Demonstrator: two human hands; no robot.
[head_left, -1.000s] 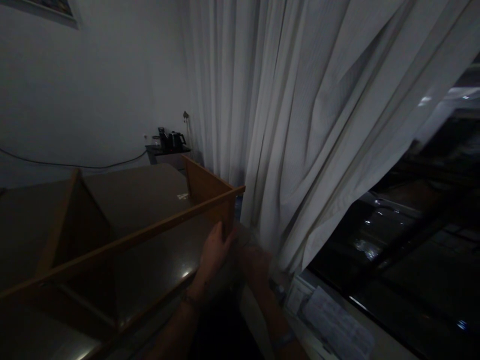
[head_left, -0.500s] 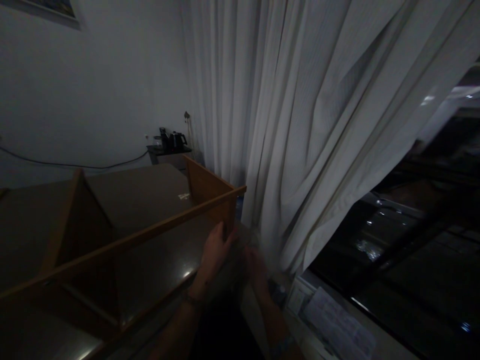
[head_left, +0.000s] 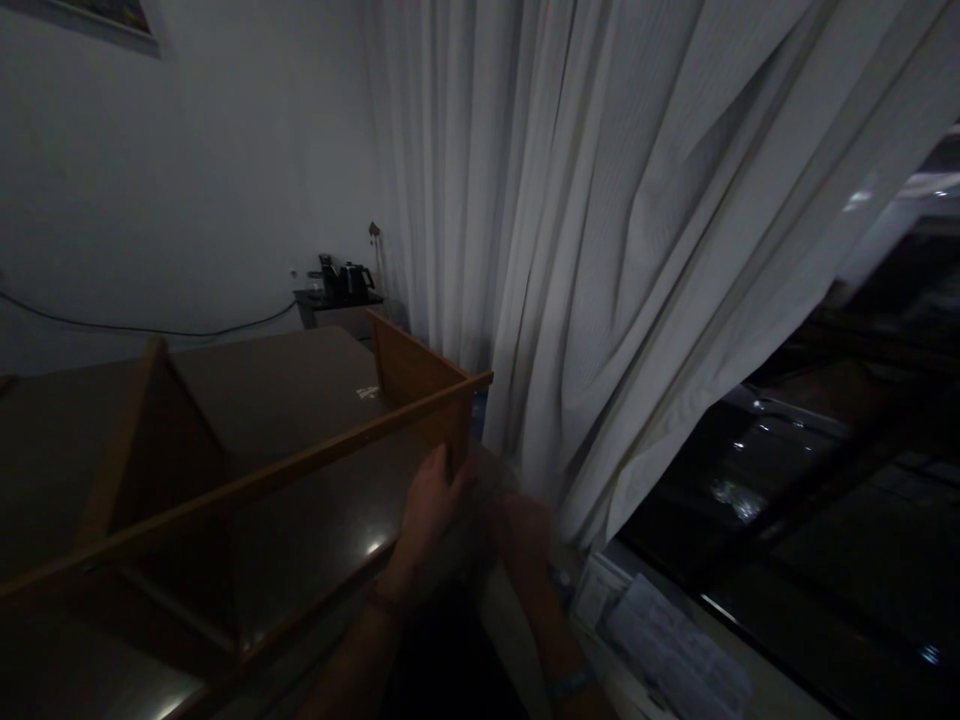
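Note:
A brown wooden furniture frame (head_left: pixel 300 462) with a long rail and upright panels rests on a wide dark, glossy surface (head_left: pixel 322 500). My left hand (head_left: pixel 433 497) is closed around the lower part of its right end panel (head_left: pixel 420 365), with the thumb on the near side. Close beside it, to the right, is my right hand (head_left: pixel 521 525). Its fingers are curled in and blurred, and whatever they hold is lost in the dark. Both hands are near the corner of the frame, below the rail's end.
Long white curtains (head_left: pixel 585 250) hang just beyond the hands. On the right is a dark window (head_left: pixel 787 500), with a white box and papers (head_left: pixel 675 640) below it. A black kettle (head_left: pixel 354 280) stands on a small cabinet at the back. A cable (head_left: pixel 150 329) runs along the wall.
My right hand has turned and shifted slightly to the right, its fingers more curled. My left hand and the wooden frame stay in place.

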